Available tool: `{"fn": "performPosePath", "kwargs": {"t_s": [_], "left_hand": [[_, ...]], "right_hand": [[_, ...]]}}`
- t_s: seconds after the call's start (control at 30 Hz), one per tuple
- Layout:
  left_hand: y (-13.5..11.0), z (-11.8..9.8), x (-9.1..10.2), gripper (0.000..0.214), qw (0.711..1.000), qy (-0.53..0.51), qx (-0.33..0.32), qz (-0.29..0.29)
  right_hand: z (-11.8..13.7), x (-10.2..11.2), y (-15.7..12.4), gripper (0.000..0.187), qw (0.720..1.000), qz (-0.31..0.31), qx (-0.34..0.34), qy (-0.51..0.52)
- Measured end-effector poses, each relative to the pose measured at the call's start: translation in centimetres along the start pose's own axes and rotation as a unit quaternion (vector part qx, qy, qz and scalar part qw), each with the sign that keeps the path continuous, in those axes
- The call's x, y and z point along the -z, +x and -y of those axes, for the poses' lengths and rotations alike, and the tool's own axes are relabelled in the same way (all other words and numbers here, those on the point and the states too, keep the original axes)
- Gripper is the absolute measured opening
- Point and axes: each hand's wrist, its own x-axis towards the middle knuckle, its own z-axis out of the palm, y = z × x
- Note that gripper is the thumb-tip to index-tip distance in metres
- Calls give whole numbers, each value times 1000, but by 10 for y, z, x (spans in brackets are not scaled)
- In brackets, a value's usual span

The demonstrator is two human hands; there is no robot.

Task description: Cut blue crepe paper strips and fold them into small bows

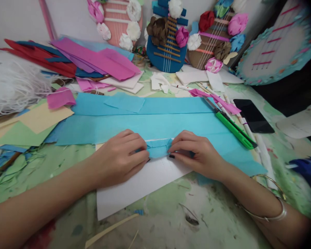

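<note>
A small crumpled strip of blue crepe paper [158, 148] lay between the two hands, bunched at the near edge of a larger blue crepe sheet [150, 126]. The left hand [119, 159] had its grip pressed together on the strip's left end, fingers curled down over it. The right hand [197, 154] pinched the right end between thumb and fingertips, so the strip spanned the short gap from one grip to the other. Beneath both hands sat a white sheet [134, 186], lying askew on the paint-stained tabletop [217, 221]. A bangle [271, 207] circled the right wrist. To the right of the blue sheet lay a green utility knife [234, 129], with a dark phone [252, 116] just beyond it. Farther back were pink paper sheets [101, 58] and a blue guitar-shaped craft [167, 45].
</note>
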Motion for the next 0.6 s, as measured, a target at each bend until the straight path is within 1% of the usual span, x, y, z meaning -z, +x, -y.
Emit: {"fn": "performPosePath", "kwargs": {"t_s": [0.07,0.13,0.27,0.33,0.43,0.6], "left_hand": [[0,1,0,13,998,-51,29,-11],[1,2,0,12,991,-115,71,-16],[3,3,1,11,967,-197,160,8],[4,2,1,12,959,-216,184,15],[5,0,0,14,954,-218,205,18],[5,-2,-2,13,950,-210,227,32]], "right_hand": [[1,0,1,8,1000,-6,-11,-1],[1,1,2,8,1000,-13,-25,-8],[1,2,2,6,998,-6,-59,-6],[2,3,2,5,997,3,-79,2],[4,3,4,7,994,13,-107,3],[7,2,5,9,993,20,-117,-4]]}}
